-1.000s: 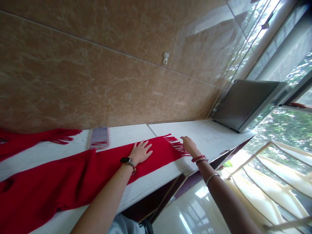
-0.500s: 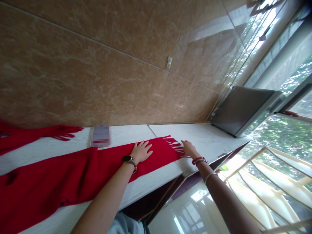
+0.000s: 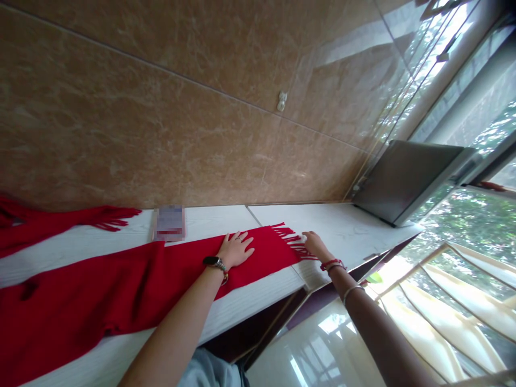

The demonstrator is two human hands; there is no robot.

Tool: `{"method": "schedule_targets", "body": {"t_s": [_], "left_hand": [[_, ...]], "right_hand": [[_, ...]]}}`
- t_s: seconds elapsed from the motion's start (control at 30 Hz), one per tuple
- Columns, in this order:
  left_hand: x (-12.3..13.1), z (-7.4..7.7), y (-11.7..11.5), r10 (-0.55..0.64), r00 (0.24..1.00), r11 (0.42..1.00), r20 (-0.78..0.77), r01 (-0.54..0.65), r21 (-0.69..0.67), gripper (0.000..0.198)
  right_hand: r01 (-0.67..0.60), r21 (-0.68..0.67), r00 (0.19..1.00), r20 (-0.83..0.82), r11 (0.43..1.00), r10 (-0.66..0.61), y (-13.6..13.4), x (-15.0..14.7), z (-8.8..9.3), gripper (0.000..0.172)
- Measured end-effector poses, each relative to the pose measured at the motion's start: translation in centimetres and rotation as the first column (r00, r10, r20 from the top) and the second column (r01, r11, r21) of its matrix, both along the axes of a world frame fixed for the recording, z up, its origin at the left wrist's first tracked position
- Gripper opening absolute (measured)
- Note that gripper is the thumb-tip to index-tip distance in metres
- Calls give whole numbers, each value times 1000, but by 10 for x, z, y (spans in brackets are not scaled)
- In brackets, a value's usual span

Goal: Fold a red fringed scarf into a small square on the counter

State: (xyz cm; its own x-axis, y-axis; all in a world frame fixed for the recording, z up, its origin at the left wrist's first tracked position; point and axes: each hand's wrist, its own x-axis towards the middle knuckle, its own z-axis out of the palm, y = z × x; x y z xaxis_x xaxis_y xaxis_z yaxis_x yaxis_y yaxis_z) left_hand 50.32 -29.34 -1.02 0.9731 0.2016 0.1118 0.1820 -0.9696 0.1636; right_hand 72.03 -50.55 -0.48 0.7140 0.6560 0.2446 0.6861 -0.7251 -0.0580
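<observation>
A long red scarf (image 3: 266, 255) lies spread along a white wood-grain counter (image 3: 237, 309), with a fold and wrinkles in its left part. My left hand (image 3: 236, 250) rests flat on the cloth, fingers spread. At the scarf's right end, my right hand (image 3: 316, 244) bends over the fringe (image 3: 288, 236) with its fingers drawn together. Some strands run up to those fingers, whose tips are partly hidden. The other fringed end (image 3: 108, 215) trails along the wall at far left.
A small pixelated box-like item (image 3: 170, 223) sits between the scarf and the brown tiled wall (image 3: 201, 134). A grey metal panel (image 3: 407, 180) stands at the counter's right end, beside a window. Below are a dark cabinet opening (image 3: 250, 328) and a pale rack (image 3: 431, 306).
The whole view has shifted slightly. My left hand stays flat on the scarf, and my right hand remains at the fringe with its fingers curled in a little more.
</observation>
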Motion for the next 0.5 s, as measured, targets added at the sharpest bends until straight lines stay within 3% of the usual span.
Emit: {"method": "schedule_targets", "body": {"t_s": [0.1,0.2,0.27,0.37,0.5], "left_hand": [[1,0,0,-3,1000,1000,0,3,-1,48],[1,0,1,1,1000,1000,-3,-1,6,48],[1,0,1,7,1000,1000,-6,-7,10,47],[0,0,1,3,1000,1000,-9,-3,12,47],[0,1,0,-1,1000,1000,-10,1,11,48]], "right_hand": [[-11,72,999,46,997,8,2,-8,8,45],[-180,73,984,2,981,180,23,-30,8,40],[-225,15,973,-51,974,226,36,-42,2,37],[-166,-15,984,-64,986,164,38,-42,-9,35],[-10,1,1000,-29,1000,10,9,-17,-13,37]]}}
